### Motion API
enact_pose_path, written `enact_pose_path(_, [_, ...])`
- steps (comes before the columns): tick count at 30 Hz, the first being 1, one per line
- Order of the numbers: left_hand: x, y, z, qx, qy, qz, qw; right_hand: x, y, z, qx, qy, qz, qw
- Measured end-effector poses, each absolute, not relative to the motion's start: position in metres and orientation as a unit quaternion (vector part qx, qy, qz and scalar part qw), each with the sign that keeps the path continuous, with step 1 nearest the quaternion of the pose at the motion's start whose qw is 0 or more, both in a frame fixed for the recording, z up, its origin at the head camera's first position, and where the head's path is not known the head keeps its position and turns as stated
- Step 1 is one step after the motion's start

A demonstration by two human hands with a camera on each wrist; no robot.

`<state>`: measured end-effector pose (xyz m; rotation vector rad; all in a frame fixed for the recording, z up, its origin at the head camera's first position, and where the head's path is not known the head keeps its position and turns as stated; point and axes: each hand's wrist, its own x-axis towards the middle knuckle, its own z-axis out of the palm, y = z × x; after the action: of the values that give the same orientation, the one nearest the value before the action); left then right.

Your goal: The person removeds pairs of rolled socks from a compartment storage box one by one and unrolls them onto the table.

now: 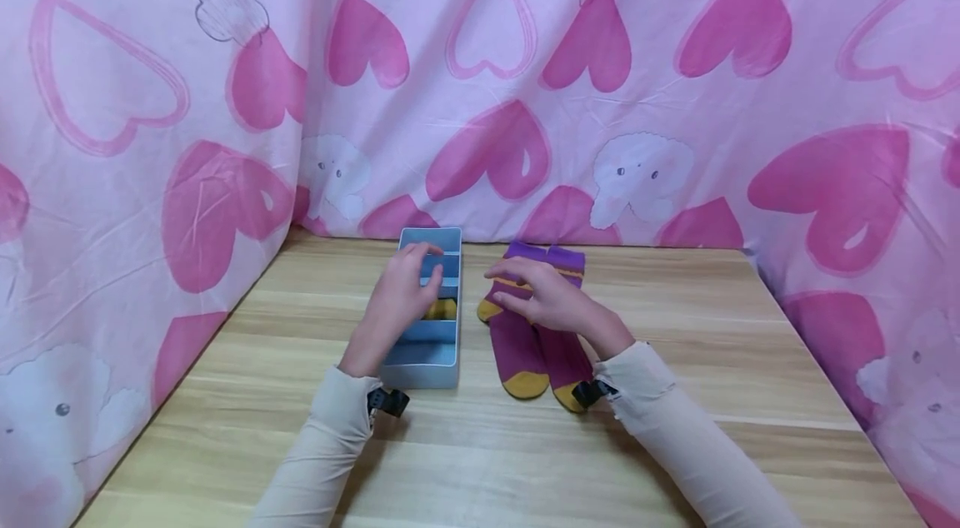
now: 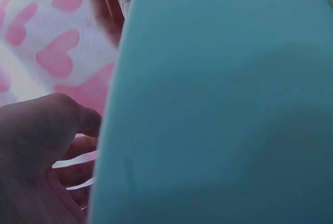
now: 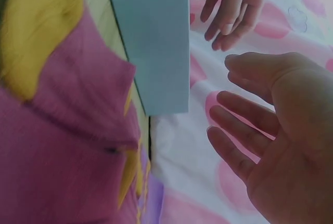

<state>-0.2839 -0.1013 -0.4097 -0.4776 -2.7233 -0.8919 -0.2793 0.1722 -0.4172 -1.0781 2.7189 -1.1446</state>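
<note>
A light blue divided storage box [image 1: 422, 378] stands on the table, its compartments in a row from front to back. Above its left side hovers my left hand [image 1: 397, 295], fingers loosely bent around nothing. Something yellow and dark [image 1: 442, 309], probably a folded sock, lies in a middle compartment, partly hidden by that hand. To the right of the box a pair of maroon socks [image 1: 516, 349] lies flat, with yellow toes and heels and purple cuffs. My right hand [image 1: 551, 299] is over them, its fingers spread and holding nothing in the right wrist view.
The wooden table [image 1: 690, 395] extends to both sides and in front of the box and socks. A pink heart-patterned curtain [image 1: 645, 112] hangs behind the table and along both sides. The box wall [image 2: 218, 104] fills much of the left wrist view.
</note>
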Motion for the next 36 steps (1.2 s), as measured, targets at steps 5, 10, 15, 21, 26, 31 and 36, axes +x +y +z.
enact_pose_path(5, [-0.289, -0.115, -0.411, -0.143, -0.934, -0.312, 0.100, -0.283, 0.158, -0.412, -0.356, 0.868, -0.345, 0.002])
enact_pose_path(10, [-0.296, -0.124, -0.415, -0.129, -0.935, -0.315, 0.097, -0.287, 0.145, -0.407, -0.364, 0.866, -0.342, 0.019])
enact_pose_path(15, [-0.302, -0.134, -0.423, -0.117, -0.934, -0.323, 0.097, -0.291, 0.132, -0.405, -0.387, 0.856, -0.340, 0.044])
enact_pose_path(21, [-0.309, -0.147, -0.435, -0.093, -0.932, -0.335, 0.107, -0.294, 0.118, -0.406, -0.401, 0.850, -0.334, 0.068])
enact_pose_path(26, [-0.314, -0.153, -0.444, -0.082, -0.929, -0.344, 0.107, -0.297, 0.112, -0.408, -0.392, 0.858, -0.324, 0.074])
enact_pose_path(31, [-0.315, -0.156, -0.448, -0.070, -0.921, -0.374, 0.088, -0.298, 0.104, -0.408, -0.398, 0.862, -0.303, 0.079])
enact_pose_path(36, [-0.315, -0.158, -0.452, -0.064, -0.915, -0.393, 0.069, -0.301, 0.094, -0.412, -0.424, 0.859, -0.279, 0.063])
